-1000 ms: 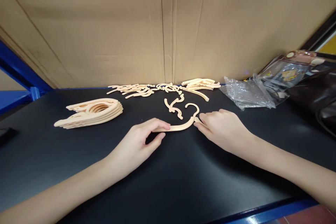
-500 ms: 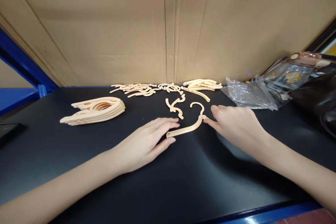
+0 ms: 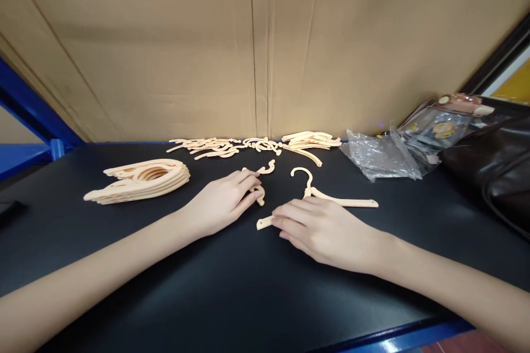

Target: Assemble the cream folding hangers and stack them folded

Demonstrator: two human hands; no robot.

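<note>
A cream plastic hanger [image 3: 339, 201] lies unfolded on the black table [image 3: 248, 298], its hook [image 3: 302, 172] pointing away from me. My right hand [image 3: 321, 227] covers the hanger's left arm, fingers pressed together on it; the arm's tip [image 3: 260, 224] sticks out past the fingertips. My left hand [image 3: 223, 202] is closed on a small curved cream piece [image 3: 265, 169] just left of the hook. The two hands are close together but do not touch.
A stack of folded cream hangers [image 3: 141, 179] lies at the left. Loose cream parts [image 3: 215, 147] and curved arms [image 3: 310, 139] line the cardboard wall [image 3: 248, 49]. Crumpled clear plastic [image 3: 379, 155], a packaged item [image 3: 445, 121] and a dark bag [image 3: 492, 165] sit at the right.
The hanger's second arm has swung out to the right, so it now lies spread. My right hand moved left onto its left arm. My left hand shifted up to the small curved piece.
</note>
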